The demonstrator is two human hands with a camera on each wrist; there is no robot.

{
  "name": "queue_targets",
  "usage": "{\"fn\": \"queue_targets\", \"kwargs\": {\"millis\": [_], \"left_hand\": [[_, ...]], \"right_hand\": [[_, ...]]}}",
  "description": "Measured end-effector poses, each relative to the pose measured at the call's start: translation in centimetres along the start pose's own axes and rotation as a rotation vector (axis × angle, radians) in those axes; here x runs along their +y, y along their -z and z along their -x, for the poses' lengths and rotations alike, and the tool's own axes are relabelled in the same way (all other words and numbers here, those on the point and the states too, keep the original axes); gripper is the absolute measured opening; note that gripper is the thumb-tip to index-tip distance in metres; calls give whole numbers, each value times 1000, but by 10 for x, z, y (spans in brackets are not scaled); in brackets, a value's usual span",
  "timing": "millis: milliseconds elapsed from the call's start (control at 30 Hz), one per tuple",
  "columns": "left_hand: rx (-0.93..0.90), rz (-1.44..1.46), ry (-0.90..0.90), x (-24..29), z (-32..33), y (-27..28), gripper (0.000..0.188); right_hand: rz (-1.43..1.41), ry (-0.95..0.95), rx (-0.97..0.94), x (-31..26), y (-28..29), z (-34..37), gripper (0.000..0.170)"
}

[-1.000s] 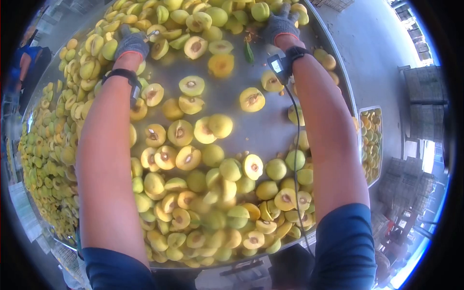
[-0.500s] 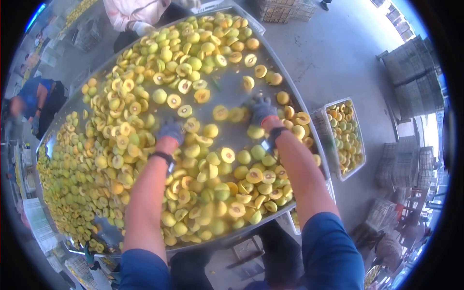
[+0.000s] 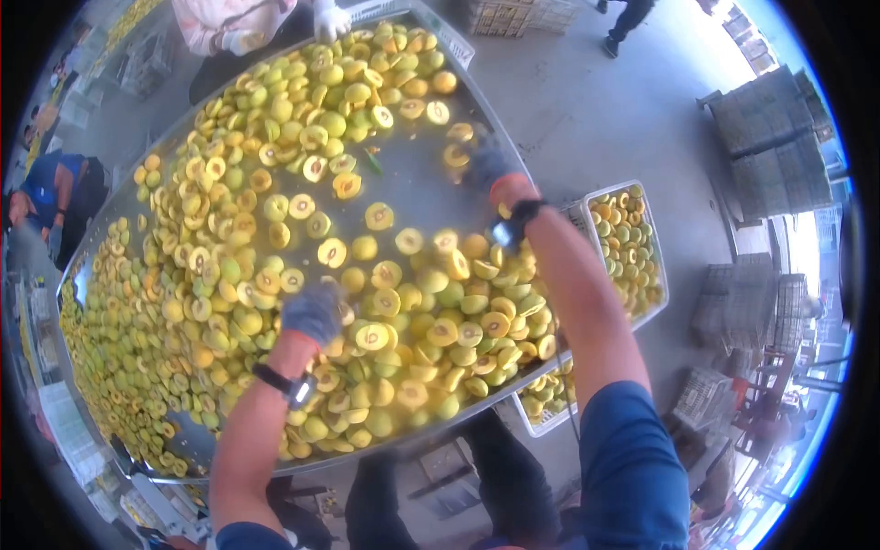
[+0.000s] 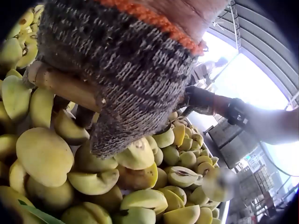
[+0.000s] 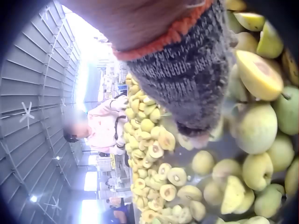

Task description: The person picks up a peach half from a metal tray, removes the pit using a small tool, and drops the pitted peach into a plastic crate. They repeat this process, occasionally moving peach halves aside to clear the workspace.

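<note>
Halved yellow-green stone fruits [image 3: 371, 336], some with brown stones showing, cover much of a metal table [image 3: 403, 188]. My left hand [image 3: 313, 312], in a grey knit glove with an orange cuff, is low among the fruits near the table's middle. In the left wrist view it grips a wooden-looking handle [image 4: 67, 88]; the tool's other end is hidden. My right hand [image 3: 490, 170], gloved alike, is blurred over the table near its right edge. Its fingers reach forward beside a few halves. A bare fingertip [image 5: 201, 140] pokes from that glove in the right wrist view.
A crate of fruit [image 3: 632, 247] stands right of the table, and another crate [image 3: 541, 426] sits below its near edge. Across the far end is a person in pale clothing [image 3: 225, 23]. A person in blue [image 3: 55, 188] bends at the left. Stacked crates [image 3: 770, 137] stand farther right.
Both hands have come back from the table's far part, with fruits now heaped nearer the front. My left hand is lower; my right has lately gone slightly farther out again. The head view has shifted.
</note>
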State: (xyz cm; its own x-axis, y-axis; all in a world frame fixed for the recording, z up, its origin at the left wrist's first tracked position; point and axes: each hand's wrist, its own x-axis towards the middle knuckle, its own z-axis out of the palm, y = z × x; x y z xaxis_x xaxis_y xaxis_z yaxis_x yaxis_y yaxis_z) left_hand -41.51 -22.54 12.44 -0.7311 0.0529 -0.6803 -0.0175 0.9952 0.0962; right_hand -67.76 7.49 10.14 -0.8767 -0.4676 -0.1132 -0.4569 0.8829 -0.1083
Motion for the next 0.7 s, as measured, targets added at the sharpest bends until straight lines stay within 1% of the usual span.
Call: {"fn": "queue_targets", "kwargs": {"millis": [33, 67, 100, 133, 167, 200, 233, 267, 300, 367, 400, 433, 467, 500, 533, 567, 600, 633, 667, 700], "left_hand": [[312, -7, 12, -6, -8, 8, 36], [473, 369, -94, -32, -63, -11, 39], [608, 721, -260, -57, -117, -30, 43], [583, 886, -263, -62, -144, -35, 48], [562, 1051, -263, -67, -173, -40, 53], [563, 549, -137, -55, -176, -20, 57], [579, 429, -84, -43, -186, -25, 57], [591, 309, -29, -31, -196, -28, 58], [616, 562, -37, -27, -206, -57, 54], [476, 726, -22, -17, -193, -73, 52], [407, 804, -5, -11, -187, -80, 51], [342, 611, 0, 0, -162, -70, 53], [281, 417, -6, 11, -138, -60, 54], [285, 251, -3, 12, -133, -71, 56], [127, 215, -49, 16, -123, -67, 50], [-29, 183, -98, 21, -113, -63, 46], [-82, 166, -65, 30, -98, -55, 47], [-93, 180, 11, 45, -80, -46, 49], [-57, 223, 136, 65, -60, -35, 51], [0, 209, 163, 77, -44, -29, 53]], "right_hand": [[-41, 70, 37, 37, -26, -38, 76], [-98, 80, 41, 47, -43, -58, 77], [-154, 90, 45, 56, -59, -78, 78], [-217, 36, 6, 51, -61, -84, 78], [-202, -31, -34, 42, -57, -76, 78], [-184, -98, -75, 34, -53, -68, 77], [-96, -161, -116, 10, -52, -51, 77], [-87, -168, -95, 4, -57, -42, 76], [-89, -173, -70, 0, -60, -32, 75], [25, -117, -149, -1, -67, -11, 71], [35, -63, -136, -2, -74, 7, 69], [53, -8, -106, -2, -80, 20, 67], [-12, 48, -178, -1, -87, 29, 61], [27, 44, -308, -17, -54, 50, 55], [-10, 28, -374, -19, -75, 58, 49], [-101, 115, -471, -24, -62, 74, 43], [-145, 116, -430, -30, -56, 91, 42], [-190, 121, -392, -35, -50, 105, 41], [-96, 166, -442, -43, -27, 117, 42], [0, 210, -495, -51, -2, 129, 42]]}}
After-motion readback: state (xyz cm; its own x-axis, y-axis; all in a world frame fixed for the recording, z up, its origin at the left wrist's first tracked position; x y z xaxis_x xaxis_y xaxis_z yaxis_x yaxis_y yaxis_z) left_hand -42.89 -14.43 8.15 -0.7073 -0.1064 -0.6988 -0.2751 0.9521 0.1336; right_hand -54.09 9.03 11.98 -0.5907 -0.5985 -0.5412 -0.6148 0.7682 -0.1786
